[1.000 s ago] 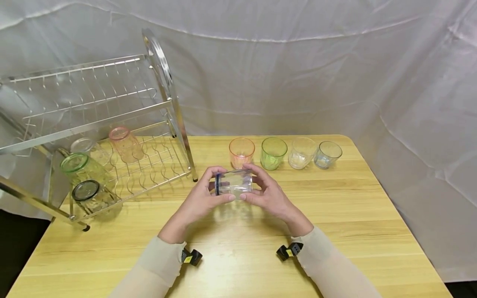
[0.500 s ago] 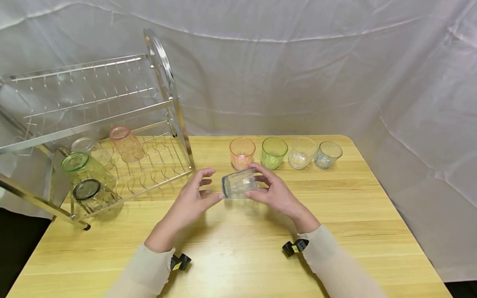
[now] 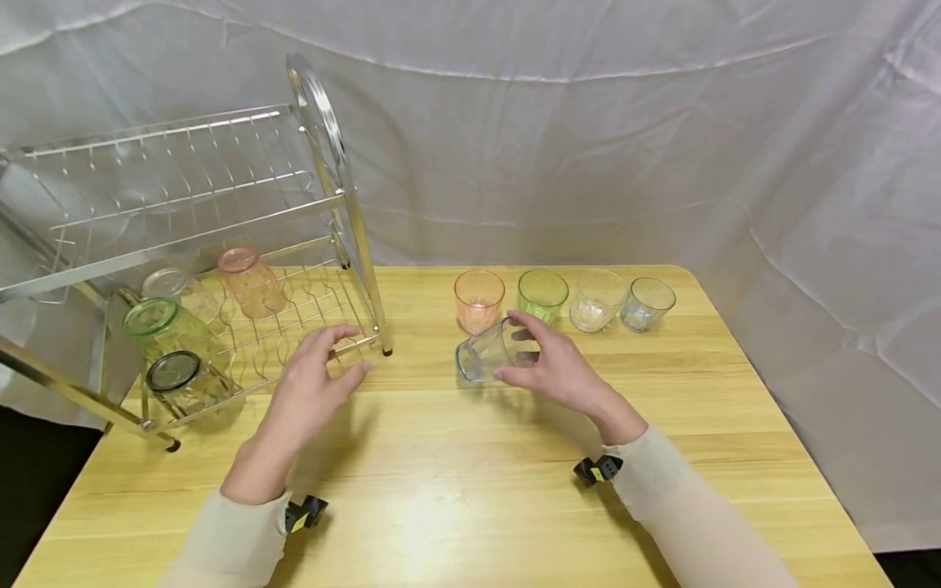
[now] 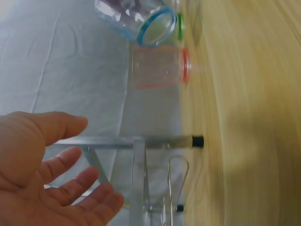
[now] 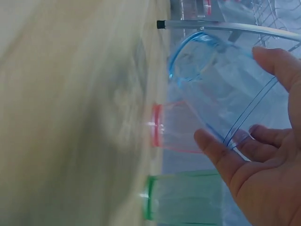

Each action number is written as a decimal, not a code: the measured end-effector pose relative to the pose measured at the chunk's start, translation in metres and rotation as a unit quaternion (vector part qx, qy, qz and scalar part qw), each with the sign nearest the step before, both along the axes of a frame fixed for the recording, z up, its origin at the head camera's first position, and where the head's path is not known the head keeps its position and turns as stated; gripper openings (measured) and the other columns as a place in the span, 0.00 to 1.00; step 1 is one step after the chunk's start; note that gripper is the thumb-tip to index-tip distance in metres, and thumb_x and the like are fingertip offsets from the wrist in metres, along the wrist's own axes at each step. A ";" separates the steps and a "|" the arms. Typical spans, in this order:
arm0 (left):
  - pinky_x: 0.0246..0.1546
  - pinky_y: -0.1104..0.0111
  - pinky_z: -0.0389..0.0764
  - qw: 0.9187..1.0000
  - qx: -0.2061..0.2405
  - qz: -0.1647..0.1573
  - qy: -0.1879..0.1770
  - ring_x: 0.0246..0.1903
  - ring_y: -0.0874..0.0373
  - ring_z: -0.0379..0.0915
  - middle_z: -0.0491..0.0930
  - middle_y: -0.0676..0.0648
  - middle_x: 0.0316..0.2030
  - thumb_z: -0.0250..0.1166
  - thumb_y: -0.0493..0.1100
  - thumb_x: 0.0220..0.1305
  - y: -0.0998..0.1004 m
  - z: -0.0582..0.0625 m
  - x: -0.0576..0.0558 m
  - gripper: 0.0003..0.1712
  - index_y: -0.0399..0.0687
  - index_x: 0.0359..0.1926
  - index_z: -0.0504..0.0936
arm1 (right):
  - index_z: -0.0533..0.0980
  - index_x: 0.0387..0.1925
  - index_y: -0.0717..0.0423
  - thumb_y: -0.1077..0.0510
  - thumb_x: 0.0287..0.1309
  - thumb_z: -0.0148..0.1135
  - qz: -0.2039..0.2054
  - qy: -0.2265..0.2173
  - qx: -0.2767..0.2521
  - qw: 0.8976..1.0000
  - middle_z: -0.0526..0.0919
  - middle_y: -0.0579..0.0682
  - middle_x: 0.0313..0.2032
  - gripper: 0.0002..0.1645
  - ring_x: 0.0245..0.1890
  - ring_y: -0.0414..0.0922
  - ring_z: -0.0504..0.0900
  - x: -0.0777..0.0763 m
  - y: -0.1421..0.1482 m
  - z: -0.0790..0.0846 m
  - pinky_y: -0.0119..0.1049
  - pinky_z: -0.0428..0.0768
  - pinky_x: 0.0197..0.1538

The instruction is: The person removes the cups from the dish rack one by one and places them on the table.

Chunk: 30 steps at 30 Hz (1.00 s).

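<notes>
My right hand [image 3: 562,367] holds a pale blue-tinted drinking glass [image 3: 483,357] by its rim end, thumb and fingers on opposite sides. The glass is tilted above the table, with its thick blue base [image 5: 188,61] pointing down and to the left in the head view. My left hand [image 3: 312,388] is apart from the glass, in front of the rack's right end. Its fingers are spread and loosely bent, and nothing is in it. Behind the held glass stand a pink glass [image 3: 479,300] and a green glass [image 3: 541,296], the green one partly covered by my right fingers.
A clear glass [image 3: 594,304] and a blue-grey glass [image 3: 647,305] continue the row on the right. At left stands a two-tier metal dish rack [image 3: 363,269]. Several upside-down glasses sit on its lower tier, including a pink one [image 3: 253,286] and a dark grey one [image 3: 187,388].
My left hand has let go of the glass and moved left toward the rack. My right hand keeps the glass, has shifted slightly right, and tilts it with the base lower.
</notes>
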State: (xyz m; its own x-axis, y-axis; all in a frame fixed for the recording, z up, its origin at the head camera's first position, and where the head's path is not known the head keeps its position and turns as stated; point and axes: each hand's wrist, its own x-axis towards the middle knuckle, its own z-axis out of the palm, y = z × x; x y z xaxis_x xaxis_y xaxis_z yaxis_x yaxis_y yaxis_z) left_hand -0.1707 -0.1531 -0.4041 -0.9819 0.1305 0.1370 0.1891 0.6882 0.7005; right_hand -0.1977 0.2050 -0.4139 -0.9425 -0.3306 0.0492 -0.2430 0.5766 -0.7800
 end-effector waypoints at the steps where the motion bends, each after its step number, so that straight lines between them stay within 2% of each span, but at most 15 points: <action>1: 0.64 0.35 0.74 1.000 -0.008 0.006 0.005 0.66 0.33 0.70 0.70 0.34 0.71 0.68 0.45 0.73 -0.002 0.000 0.000 0.30 0.46 0.72 0.72 | 0.60 0.80 0.51 0.49 0.56 0.81 0.000 0.005 0.014 1.000 0.70 0.55 0.75 0.57 0.66 0.60 0.80 -0.001 0.000 0.003 0.55 0.83 0.64; 4: 0.67 0.34 0.70 0.999 -0.036 0.014 0.015 0.69 0.31 0.66 0.68 0.32 0.72 0.68 0.46 0.73 -0.007 -0.001 -0.001 0.32 0.43 0.73 0.71 | 0.60 0.80 0.53 0.48 0.55 0.81 0.006 0.019 0.055 0.998 0.69 0.56 0.76 0.58 0.64 0.61 0.81 -0.003 -0.003 0.010 0.56 0.83 0.64; 7: 0.69 0.32 0.66 0.998 -0.061 0.009 0.003 0.71 0.28 0.63 0.65 0.30 0.74 0.68 0.46 0.73 -0.009 -0.003 -0.001 0.37 0.42 0.77 0.67 | 0.60 0.80 0.53 0.46 0.55 0.81 0.014 0.040 0.102 0.994 0.69 0.54 0.77 0.58 0.64 0.59 0.81 -0.006 -0.008 0.016 0.56 0.82 0.65; 10: 0.71 0.31 0.62 0.997 -0.079 0.000 -0.018 0.73 0.26 0.59 0.62 0.29 0.76 0.67 0.48 0.73 -0.010 -0.007 -0.002 0.41 0.42 0.80 0.62 | 0.61 0.80 0.53 0.45 0.55 0.80 0.026 0.062 0.143 0.987 0.69 0.54 0.76 0.57 0.69 0.59 0.76 -0.009 -0.014 0.021 0.56 0.76 0.71; 13: 0.74 0.31 0.57 0.996 -0.086 -0.008 -0.020 0.73 0.26 0.59 0.62 0.28 0.76 0.67 0.48 0.73 -0.010 -0.011 -0.002 0.42 0.40 0.80 0.61 | 0.61 0.80 0.54 0.45 0.56 0.79 0.041 0.078 0.176 0.980 0.68 0.57 0.77 0.57 0.75 0.59 0.69 -0.012 -0.021 0.025 0.57 0.67 0.78; 18: 0.77 0.31 0.47 0.994 -0.102 -0.024 -0.004 0.73 0.28 0.60 0.67 0.28 0.73 0.68 0.46 0.71 -0.010 -0.017 -0.003 0.40 0.36 0.76 0.65 | 0.61 0.80 0.56 0.45 0.55 0.80 0.051 0.083 0.217 0.971 0.68 0.61 0.77 0.58 0.78 0.60 0.65 -0.017 -0.031 0.024 0.59 0.61 0.80; 23: 0.78 0.32 0.45 0.993 -0.116 -0.033 0.000 0.73 0.29 0.62 0.69 0.29 0.72 0.69 0.46 0.71 -0.010 -0.021 -0.002 0.39 0.36 0.76 0.66 | 0.61 0.80 0.58 0.43 0.55 0.78 0.058 0.072 0.252 0.963 0.63 0.61 0.79 0.58 0.79 0.59 0.63 -0.019 -0.040 0.020 0.61 0.53 0.82; 30: 0.78 0.32 0.44 0.992 -0.116 -0.038 -0.002 0.73 0.30 0.62 0.69 0.29 0.72 0.68 0.46 0.72 -0.011 -0.021 -0.001 0.39 0.37 0.77 0.65 | 0.63 0.79 0.60 0.42 0.55 0.77 0.065 0.083 0.287 0.952 0.65 0.62 0.78 0.57 0.79 0.58 0.64 -0.021 -0.048 0.019 0.61 0.55 0.82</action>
